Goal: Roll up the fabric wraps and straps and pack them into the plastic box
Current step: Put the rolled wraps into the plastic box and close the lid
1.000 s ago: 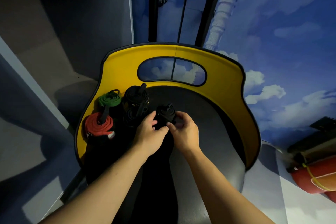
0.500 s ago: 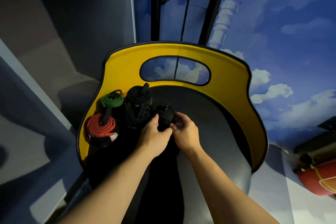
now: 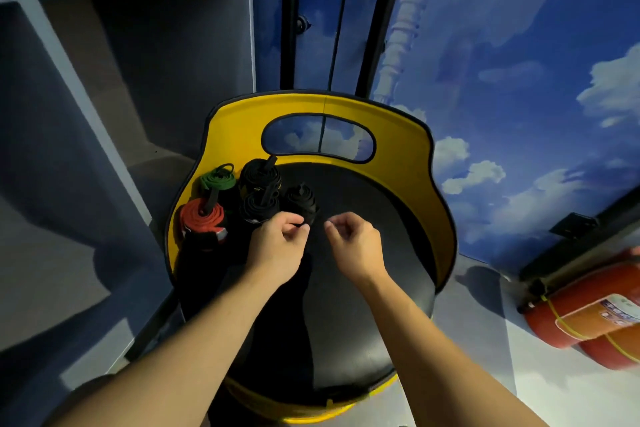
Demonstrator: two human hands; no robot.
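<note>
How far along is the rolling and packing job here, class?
Done: five rolls stand in the yellow plastic bin: green roll, red roll, three black rolls. In hand: the left hand touches the nearest small black roll; the right hand hovers beside it, holding nothing. Left: no unrolled straps are clearly visible.

Looking down into a yellow tub (image 3: 408, 149) with a black floor. At nine o'clock inside, rolled wraps standing on end: a red roll (image 3: 202, 218), a green roll (image 3: 218, 178), two black rolls (image 3: 259, 177), and a small black roll (image 3: 300, 199). Left hand (image 3: 277, 246) pinching something dark just beside the small black roll. Right hand (image 3: 356, 246) near it, fingers loosely curled, holding nothing. At four o'clock, red cylinders (image 3: 588, 319) lying on the floor.
</note>
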